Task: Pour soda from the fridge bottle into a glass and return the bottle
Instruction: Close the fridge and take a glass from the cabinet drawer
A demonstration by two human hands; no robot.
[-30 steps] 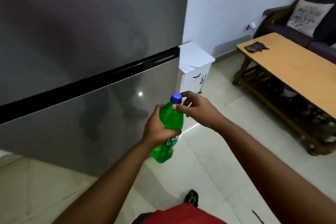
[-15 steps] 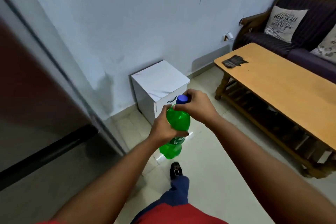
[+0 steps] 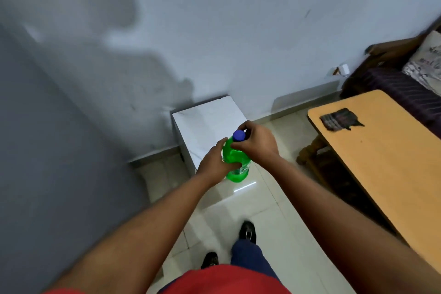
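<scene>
A green soda bottle with a blue cap is held upright in front of me, above the tiled floor. My left hand wraps around the bottle's body from the left. My right hand grips the neck, its fingers curled around the blue cap. The fridge is a blurred grey surface along the left edge. No glass is in view.
A small white cabinet stands against the wall just beyond the bottle. A wooden coffee table with a dark cloth fills the right side, a dark sofa with a cushion behind it. My feet stand on the tiles.
The view has swung right, away from the fridge front toward the wall, white cabinet and table. Both hands keep the same hold on the bottle and cap.
</scene>
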